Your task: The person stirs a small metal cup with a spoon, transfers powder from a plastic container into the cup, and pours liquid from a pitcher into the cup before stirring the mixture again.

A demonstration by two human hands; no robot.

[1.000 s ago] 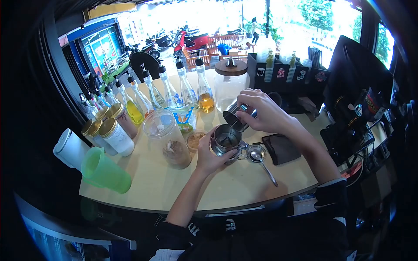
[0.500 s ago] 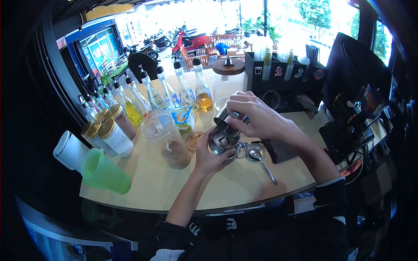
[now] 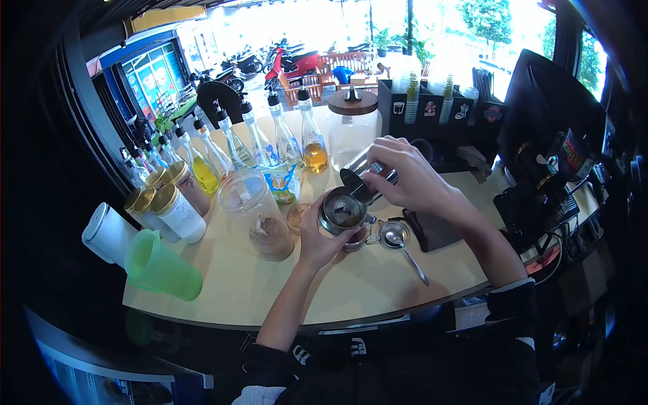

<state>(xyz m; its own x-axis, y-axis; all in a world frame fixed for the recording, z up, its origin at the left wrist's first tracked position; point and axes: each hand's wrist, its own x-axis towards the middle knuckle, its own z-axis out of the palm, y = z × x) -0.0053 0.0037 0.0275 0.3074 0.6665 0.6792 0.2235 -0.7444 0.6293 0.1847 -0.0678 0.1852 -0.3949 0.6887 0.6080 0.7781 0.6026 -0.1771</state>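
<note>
My left hand (image 3: 317, 237) is wrapped round a round metal cup (image 3: 328, 217), its open mouth facing up. Dark liquid with some froth shows inside. Above and to the right, my right hand (image 3: 410, 177) grips a second metal cup (image 3: 365, 166), tilted with its mouth toward the first one. A glass cup (image 3: 355, 244) with a handle stands partly hidden behind the held cup. Just right of it lies a small strainer (image 3: 389, 233) with a metal spoon (image 3: 414, 265) resting on it. A large clear jar (image 3: 264, 236) with brown powder is left of my left hand.
Several pump-top syrup bottles (image 3: 315, 145) line the far side. Gold-lidded jars (image 3: 181, 212) and a green pitcher (image 3: 165, 270) stand at the left. A big wooden-lidded jar (image 3: 352, 128), a black cup holder (image 3: 428, 111) and a dark cloth (image 3: 435, 233) are at the right.
My right hand has moved up and right with its metal cup, away from the lower cup. The cup in my left hand has shifted slightly left and up, uncovering more of the glass cup.
</note>
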